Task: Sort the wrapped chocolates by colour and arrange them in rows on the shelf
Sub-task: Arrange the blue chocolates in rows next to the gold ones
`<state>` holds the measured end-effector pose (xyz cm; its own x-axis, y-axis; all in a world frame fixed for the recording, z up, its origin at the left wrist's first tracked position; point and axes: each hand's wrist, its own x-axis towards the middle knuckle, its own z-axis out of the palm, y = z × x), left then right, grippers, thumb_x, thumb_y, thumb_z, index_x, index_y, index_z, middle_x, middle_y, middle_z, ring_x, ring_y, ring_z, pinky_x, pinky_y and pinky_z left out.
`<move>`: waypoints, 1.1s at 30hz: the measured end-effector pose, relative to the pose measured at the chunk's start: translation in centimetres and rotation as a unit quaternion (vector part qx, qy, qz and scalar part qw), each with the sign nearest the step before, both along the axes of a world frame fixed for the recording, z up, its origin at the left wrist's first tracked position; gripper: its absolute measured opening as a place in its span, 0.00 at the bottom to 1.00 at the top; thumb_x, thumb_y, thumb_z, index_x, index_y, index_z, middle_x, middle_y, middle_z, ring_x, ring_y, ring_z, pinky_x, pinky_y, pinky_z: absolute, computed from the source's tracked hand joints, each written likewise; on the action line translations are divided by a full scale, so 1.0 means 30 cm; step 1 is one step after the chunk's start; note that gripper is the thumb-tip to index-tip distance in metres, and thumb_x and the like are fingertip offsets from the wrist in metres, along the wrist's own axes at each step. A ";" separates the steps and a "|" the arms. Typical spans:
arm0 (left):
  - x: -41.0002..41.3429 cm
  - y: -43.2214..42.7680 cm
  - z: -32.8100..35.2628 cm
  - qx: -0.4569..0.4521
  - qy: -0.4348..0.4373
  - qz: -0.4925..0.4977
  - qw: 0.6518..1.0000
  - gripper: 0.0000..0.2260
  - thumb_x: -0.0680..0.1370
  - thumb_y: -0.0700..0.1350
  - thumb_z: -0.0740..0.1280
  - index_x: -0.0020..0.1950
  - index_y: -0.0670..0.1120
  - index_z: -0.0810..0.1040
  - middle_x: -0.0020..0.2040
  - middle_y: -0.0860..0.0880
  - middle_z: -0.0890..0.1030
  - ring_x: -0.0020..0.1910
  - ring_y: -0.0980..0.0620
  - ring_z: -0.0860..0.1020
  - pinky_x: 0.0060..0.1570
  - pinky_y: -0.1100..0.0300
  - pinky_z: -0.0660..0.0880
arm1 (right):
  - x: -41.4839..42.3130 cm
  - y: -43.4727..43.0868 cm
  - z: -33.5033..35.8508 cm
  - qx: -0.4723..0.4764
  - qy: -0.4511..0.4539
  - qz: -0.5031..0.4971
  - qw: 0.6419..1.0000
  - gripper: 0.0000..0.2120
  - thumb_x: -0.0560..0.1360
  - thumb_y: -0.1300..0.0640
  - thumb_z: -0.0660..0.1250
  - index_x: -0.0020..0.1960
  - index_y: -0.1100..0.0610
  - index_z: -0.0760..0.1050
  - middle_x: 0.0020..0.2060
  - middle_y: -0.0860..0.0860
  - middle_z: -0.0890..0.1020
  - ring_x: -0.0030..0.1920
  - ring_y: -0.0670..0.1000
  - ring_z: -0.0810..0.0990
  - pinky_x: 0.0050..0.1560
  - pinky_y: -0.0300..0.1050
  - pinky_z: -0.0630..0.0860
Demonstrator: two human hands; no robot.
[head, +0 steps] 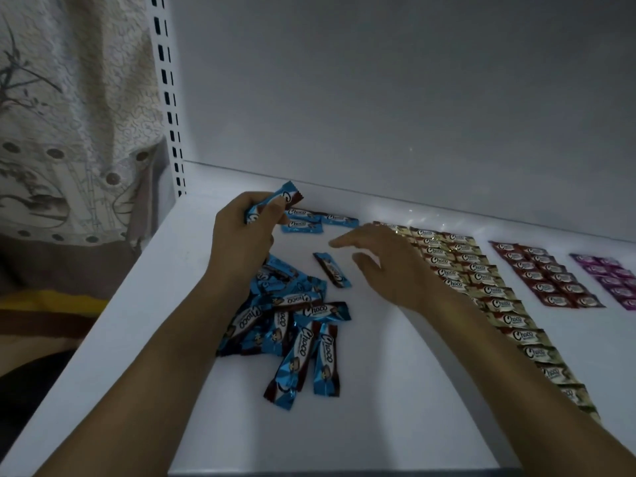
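Our left hand (241, 235) has its grip curled round one blue-wrapped chocolate (289, 196). One crimped end pokes up past the fingers, and the piece is held clear of the shelf (378, 390), just in front of the short blue row (320, 220) begun near the back panel (378, 98). The grip of our right hand (389, 266) is spread and holds nothing. It hovers with loose fingers near a lone blue chocolate (332, 270) that lies askew between the row and the blue pile (292, 325) heaped beside our left forearm.

We judge these pieces to be very light. The glossy foil looks slick and crinkly, and the small bar inside is probably stiff enough to keep its shape. We would pinch one across its long sides at the middle. The thin crimped ends would let it swing or slip. Placed pieces will likely skate if nudged, so each one should be set down gently.

The shelf is smooth, white and flat. Finished cream rows (481, 280), red rows (547, 273) and purple rows (609, 273) lie to the right, each block apart from the next. A slotted upright (168, 98) stands at the left, with a patterned curtain (69, 115) beyond it. The light is dim.
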<state>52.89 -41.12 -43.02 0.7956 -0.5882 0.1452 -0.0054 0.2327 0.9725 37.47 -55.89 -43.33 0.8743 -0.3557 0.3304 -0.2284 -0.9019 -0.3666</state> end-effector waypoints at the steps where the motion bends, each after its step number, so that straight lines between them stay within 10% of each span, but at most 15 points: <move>1: 0.000 -0.004 0.002 0.000 -0.002 -0.002 1.000 0.04 0.81 0.44 0.65 0.47 0.49 0.78 0.35 0.54 0.81 0.25 0.57 0.65 0.24 0.64 0.64 | -0.007 -0.008 -0.015 -0.025 0.019 0.026 0.999 0.19 0.75 0.69 0.60 0.60 0.54 0.79 0.57 0.47 0.79 0.58 0.47 0.75 0.63 0.35 0.65; 5: -0.006 -0.011 0.002 0.012 -0.011 -0.006 1.000 0.04 0.80 0.44 0.65 0.49 0.47 0.78 0.35 0.55 0.81 0.25 0.57 0.66 0.24 0.65 0.65 | -0.005 0.000 -0.055 -0.077 0.062 0.023 0.995 0.15 0.73 0.57 0.63 0.58 0.55 0.80 0.51 0.54 0.82 0.52 0.55 0.78 0.53 0.51 0.74; 14: -0.005 -0.004 0.003 0.013 -0.018 -0.004 1.000 0.04 0.80 0.45 0.65 0.48 0.48 0.79 0.33 0.56 0.81 0.25 0.57 0.66 0.23 0.64 0.64 | 0.095 -0.015 -0.045 -0.203 0.094 -0.179 0.958 0.20 0.78 0.41 0.59 0.50 0.56 0.80 0.46 0.52 0.80 0.50 0.52 0.76 0.49 0.45 0.67; 23: 0.001 0.000 0.001 0.010 -0.002 0.026 1.000 0.05 0.80 0.47 0.65 0.47 0.49 0.79 0.39 0.45 0.78 0.26 0.56 0.66 0.25 0.62 0.64 | 0.178 -0.088 -0.043 -0.204 0.134 -0.210 0.947 0.14 0.81 0.55 0.55 0.54 0.56 0.78 0.49 0.53 0.77 0.49 0.52 0.76 0.41 0.43 0.67; 33: 0.005 -0.007 -0.010 0.011 -0.006 0.038 0.999 0.07 0.80 0.42 0.64 0.46 0.51 0.78 0.42 0.48 0.80 0.24 0.61 0.68 0.25 0.68 0.65 | 0.208 -0.028 -0.085 -0.160 0.034 -0.031 0.986 0.16 0.74 0.65 0.62 0.60 0.56 0.79 0.57 0.54 0.81 0.57 0.57 0.77 0.58 0.50 0.66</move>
